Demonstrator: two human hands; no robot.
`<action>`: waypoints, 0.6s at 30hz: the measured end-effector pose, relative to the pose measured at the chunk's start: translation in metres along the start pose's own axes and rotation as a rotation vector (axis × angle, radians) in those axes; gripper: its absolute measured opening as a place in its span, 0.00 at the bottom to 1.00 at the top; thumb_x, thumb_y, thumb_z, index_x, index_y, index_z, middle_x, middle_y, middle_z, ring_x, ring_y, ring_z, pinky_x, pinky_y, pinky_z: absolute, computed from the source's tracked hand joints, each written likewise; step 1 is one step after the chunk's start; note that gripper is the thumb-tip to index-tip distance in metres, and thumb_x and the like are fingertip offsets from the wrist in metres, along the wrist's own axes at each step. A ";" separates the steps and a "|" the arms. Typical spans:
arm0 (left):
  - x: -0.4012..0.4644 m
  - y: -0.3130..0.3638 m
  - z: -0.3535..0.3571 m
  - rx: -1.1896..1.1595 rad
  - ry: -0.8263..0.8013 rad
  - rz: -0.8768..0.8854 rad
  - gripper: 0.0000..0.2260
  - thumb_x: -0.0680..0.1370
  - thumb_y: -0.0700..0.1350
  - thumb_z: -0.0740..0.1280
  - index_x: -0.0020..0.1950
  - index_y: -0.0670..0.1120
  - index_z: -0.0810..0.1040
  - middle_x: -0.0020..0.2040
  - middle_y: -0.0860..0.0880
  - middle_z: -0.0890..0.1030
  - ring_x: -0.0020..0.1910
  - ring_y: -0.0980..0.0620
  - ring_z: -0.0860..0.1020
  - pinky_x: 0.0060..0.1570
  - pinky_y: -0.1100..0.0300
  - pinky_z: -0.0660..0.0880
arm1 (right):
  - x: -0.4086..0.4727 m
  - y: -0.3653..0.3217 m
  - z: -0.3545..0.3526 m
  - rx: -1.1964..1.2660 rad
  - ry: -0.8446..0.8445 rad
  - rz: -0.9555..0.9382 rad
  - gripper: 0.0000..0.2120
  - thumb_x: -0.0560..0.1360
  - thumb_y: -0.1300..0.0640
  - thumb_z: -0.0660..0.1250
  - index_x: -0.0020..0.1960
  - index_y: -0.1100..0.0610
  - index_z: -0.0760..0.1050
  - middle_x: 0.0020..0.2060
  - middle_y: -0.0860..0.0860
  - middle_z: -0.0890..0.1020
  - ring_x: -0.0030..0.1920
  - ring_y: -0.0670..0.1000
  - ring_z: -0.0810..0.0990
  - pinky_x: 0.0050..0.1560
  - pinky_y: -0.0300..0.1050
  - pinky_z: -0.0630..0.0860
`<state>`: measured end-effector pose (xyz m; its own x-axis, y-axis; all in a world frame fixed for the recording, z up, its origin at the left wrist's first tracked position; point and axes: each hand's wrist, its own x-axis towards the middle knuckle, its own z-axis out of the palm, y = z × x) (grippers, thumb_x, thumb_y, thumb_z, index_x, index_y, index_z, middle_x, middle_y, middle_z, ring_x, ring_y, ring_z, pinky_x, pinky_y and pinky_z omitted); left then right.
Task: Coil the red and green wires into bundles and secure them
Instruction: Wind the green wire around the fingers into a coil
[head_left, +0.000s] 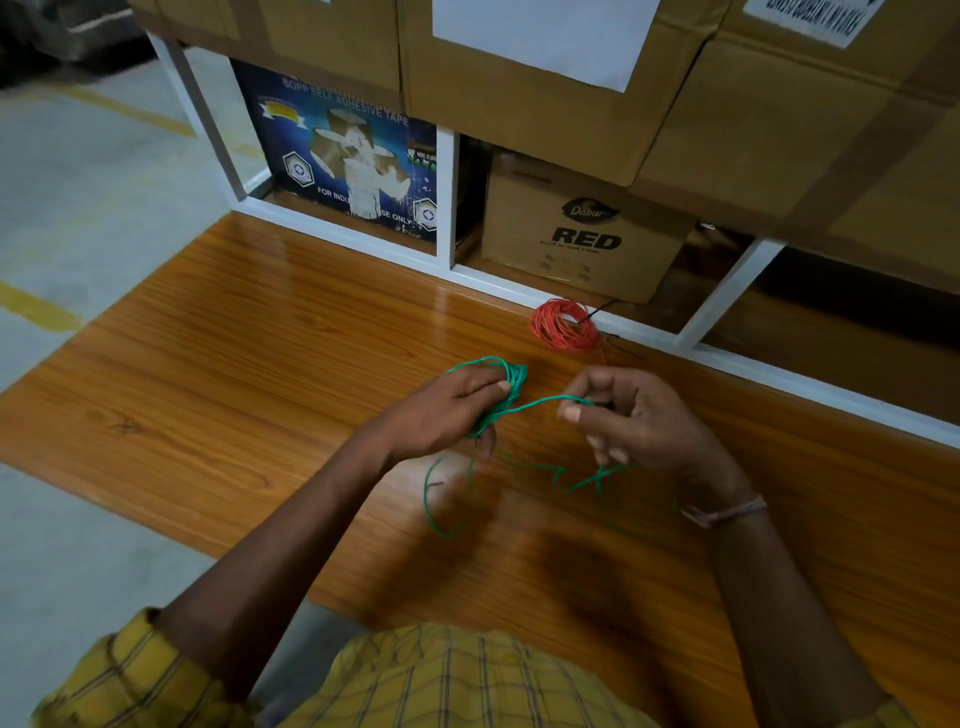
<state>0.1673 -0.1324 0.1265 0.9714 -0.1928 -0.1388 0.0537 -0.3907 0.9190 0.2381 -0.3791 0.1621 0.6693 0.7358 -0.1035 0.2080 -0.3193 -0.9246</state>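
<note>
Red wire bundled, green wire half wound on the counter

The red wire (565, 325) lies as a finished coil at the far edge of the counter (260, 332), just beside the white shelf frame (519, 293), and a dark tie seems to bind it, though that is too small to be sure. The green wire (511, 387) is in work: the left hand (441, 410) grips a partial bundle looped round its fingers, while the right hand (634, 421) pinches the running strand stretched between the two. Loose green loops trail on the counter below both hands. By my reckoning the task is a little past halfway; the remaining slack needs winding and the green bundle securing
</note>
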 end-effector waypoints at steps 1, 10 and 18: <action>-0.003 0.003 -0.001 -0.071 -0.065 -0.028 0.15 0.90 0.43 0.55 0.60 0.30 0.73 0.37 0.47 0.84 0.31 0.45 0.82 0.40 0.54 0.74 | 0.004 0.002 -0.005 -0.041 0.037 -0.009 0.02 0.81 0.61 0.71 0.50 0.59 0.81 0.32 0.50 0.80 0.29 0.46 0.76 0.32 0.39 0.74; -0.017 0.015 -0.013 -0.715 -0.472 0.066 0.23 0.88 0.42 0.50 0.75 0.28 0.69 0.64 0.31 0.77 0.26 0.54 0.75 0.28 0.64 0.71 | 0.039 0.030 0.002 -0.142 0.218 -0.079 0.12 0.85 0.59 0.62 0.54 0.50 0.84 0.49 0.56 0.86 0.50 0.52 0.85 0.52 0.46 0.81; 0.001 0.034 -0.004 -0.947 -0.214 0.123 0.22 0.89 0.44 0.53 0.80 0.36 0.67 0.75 0.38 0.77 0.42 0.49 0.85 0.40 0.57 0.82 | 0.037 0.049 0.075 -0.296 0.064 0.037 0.13 0.87 0.57 0.58 0.49 0.45 0.77 0.43 0.50 0.84 0.40 0.39 0.77 0.47 0.34 0.72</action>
<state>0.1708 -0.1423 0.1590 0.9252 -0.3795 0.0001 0.2088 0.5092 0.8349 0.2193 -0.3223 0.0855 0.7221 0.6841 -0.1030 0.3749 -0.5122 -0.7727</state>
